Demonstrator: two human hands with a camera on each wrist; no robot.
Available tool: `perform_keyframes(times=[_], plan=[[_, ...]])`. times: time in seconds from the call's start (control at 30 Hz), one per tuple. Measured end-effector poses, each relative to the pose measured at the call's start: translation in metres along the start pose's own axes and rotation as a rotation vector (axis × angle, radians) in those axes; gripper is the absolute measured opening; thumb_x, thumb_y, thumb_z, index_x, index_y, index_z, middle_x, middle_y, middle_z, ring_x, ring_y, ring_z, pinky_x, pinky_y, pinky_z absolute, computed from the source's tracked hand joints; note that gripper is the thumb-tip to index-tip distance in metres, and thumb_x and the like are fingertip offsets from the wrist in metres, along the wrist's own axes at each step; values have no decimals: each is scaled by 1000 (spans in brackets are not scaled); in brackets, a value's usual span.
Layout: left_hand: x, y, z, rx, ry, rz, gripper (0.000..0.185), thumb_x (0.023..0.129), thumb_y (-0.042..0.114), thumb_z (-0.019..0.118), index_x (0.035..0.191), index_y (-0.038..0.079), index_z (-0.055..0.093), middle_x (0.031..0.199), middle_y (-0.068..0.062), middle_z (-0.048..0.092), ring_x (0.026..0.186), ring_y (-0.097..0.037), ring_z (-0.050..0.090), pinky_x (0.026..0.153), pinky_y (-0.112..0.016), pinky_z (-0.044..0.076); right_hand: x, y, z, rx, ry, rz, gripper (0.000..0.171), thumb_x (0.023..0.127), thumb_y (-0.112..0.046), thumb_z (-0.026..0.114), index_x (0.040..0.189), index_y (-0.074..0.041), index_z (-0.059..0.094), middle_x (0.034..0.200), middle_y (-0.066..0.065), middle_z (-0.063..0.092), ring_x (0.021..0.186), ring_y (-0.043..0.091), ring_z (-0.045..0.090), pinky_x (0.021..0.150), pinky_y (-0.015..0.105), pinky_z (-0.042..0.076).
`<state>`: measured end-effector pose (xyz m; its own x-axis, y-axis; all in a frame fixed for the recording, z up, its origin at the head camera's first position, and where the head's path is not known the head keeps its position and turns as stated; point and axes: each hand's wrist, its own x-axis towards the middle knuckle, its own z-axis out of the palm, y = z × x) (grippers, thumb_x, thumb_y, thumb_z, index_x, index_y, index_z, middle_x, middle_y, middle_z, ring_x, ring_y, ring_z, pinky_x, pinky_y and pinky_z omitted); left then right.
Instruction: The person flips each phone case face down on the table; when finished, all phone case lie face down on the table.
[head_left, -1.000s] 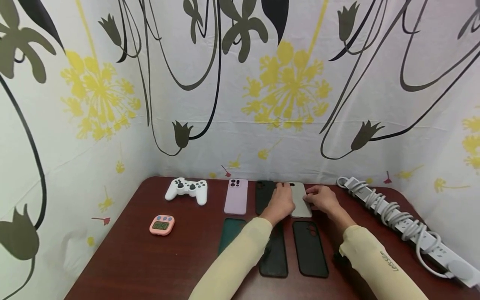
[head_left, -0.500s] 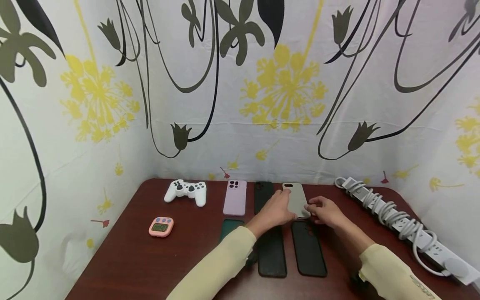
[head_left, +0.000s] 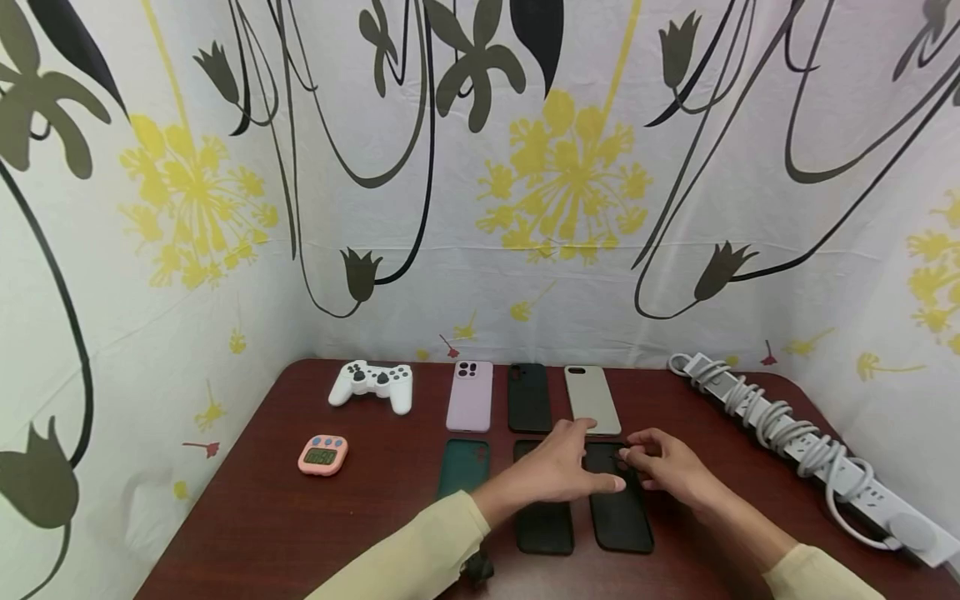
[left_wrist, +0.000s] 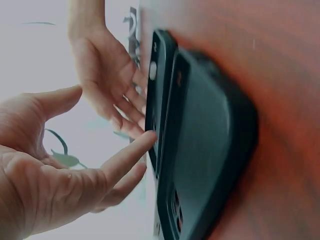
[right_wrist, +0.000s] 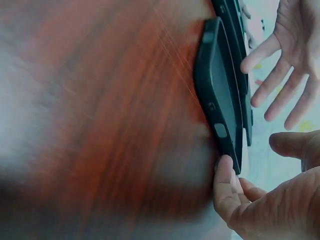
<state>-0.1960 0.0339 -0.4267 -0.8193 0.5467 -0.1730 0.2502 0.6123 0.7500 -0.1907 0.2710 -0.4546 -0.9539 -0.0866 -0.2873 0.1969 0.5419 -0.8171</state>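
Two rows of phone cases lie on a dark red table [head_left: 262,517]. In the back row are a lilac case [head_left: 471,396], a black case [head_left: 529,397] and a grey case [head_left: 592,400], which lies free. The front row holds a green case [head_left: 463,467], a middle black case [head_left: 543,521] and a right black case [head_left: 622,517]. My left hand [head_left: 577,468] reaches across the middle black case [left_wrist: 210,150], fingers straight, its index tip at the right black case's [left_wrist: 160,75] edge. My right hand [head_left: 660,467] touches that case's [right_wrist: 220,100] far end with its thumb [right_wrist: 225,172], without lifting it.
A white game controller [head_left: 372,383] sits at the back left, with a pink timer [head_left: 322,455] in front of it. A white power strip [head_left: 795,442] with its coiled cord runs along the right edge. Flowered cloth walls close in the table on three sides.
Both hands let go of the grey case in the back row and drew back toward me. They now sit over the front row's black cases.
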Motion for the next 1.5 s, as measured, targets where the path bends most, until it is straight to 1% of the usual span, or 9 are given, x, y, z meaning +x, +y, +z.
perform_keyframes(times=[0.17, 0.43, 0.67, 0.77, 0.83, 1.0, 1.1, 1.27, 1.5], plan=[[-12, 4, 7, -120, -7, -62, 85, 93, 54, 77, 162, 25, 38, 161, -8, 42, 128, -19, 63, 92, -40, 59, -9, 3, -1, 17, -19, 44, 62, 109, -33, 60, 151, 9, 41, 144, 35, 55, 111, 25, 70, 84, 41, 64], [-16, 5, 19, -302, -52, -139, 82, 95, 52, 75, 161, 21, 38, 140, -13, 60, 99, -20, 73, 86, -43, 61, -27, 12, -2, 55, -53, 114, 62, 108, -34, 61, 152, 7, 43, 139, 29, 59, 111, 24, 69, 84, 44, 65], [-22, 4, 22, -349, -73, -117, 83, 96, 55, 73, 163, 23, 35, 156, -13, 52, 127, -25, 66, 95, -46, 60, -36, 15, 4, 113, -107, 128, 65, 109, -32, 59, 157, 7, 38, 152, 36, 48, 131, 41, 62, 86, 47, 65], [-24, 5, 23, -362, -68, -125, 84, 96, 56, 72, 163, 24, 34, 157, -13, 52, 131, -26, 65, 97, -47, 60, -37, 12, 6, 113, -115, 140, 67, 110, -33, 58, 159, 8, 36, 154, 36, 46, 134, 44, 60, 88, 47, 65], [-24, 5, 24, -330, -54, -130, 83, 95, 59, 71, 163, 26, 35, 157, -11, 53, 139, -26, 60, 101, -51, 57, -37, 10, 7, 104, -111, 140, 67, 110, -33, 56, 159, 8, 35, 154, 36, 46, 134, 44, 60, 88, 47, 65], [-22, 2, 27, -327, -55, -131, 82, 97, 57, 70, 163, 25, 34, 153, -12, 57, 138, -26, 60, 103, -53, 56, -37, 9, 8, 85, -115, 129, 67, 111, -33, 55, 159, 9, 34, 153, 37, 46, 133, 44, 61, 87, 47, 65], [-21, 1, 27, -358, -59, -128, 83, 97, 56, 71, 163, 23, 34, 153, -13, 55, 126, -24, 68, 99, -50, 58, -37, 9, 7, 90, -118, 148, 67, 111, -34, 55, 160, 8, 34, 154, 36, 45, 134, 44, 59, 87, 47, 65], [-20, 1, 27, -413, -78, -131, 83, 97, 53, 72, 163, 19, 34, 152, -17, 53, 88, -21, 78, 89, -44, 62, -40, 9, 5, 92, -138, 167, 68, 111, -36, 54, 161, 5, 33, 155, 37, 43, 134, 47, 57, 88, 47, 64], [-19, 2, 29, -375, -84, -131, 79, 98, 51, 72, 161, 19, 37, 152, -15, 51, 91, -18, 75, 89, -43, 61, -46, 6, 3, 103, -132, 175, 71, 111, -41, 54, 161, 4, 31, 155, 37, 43, 131, 44, 60, 91, 48, 63]])
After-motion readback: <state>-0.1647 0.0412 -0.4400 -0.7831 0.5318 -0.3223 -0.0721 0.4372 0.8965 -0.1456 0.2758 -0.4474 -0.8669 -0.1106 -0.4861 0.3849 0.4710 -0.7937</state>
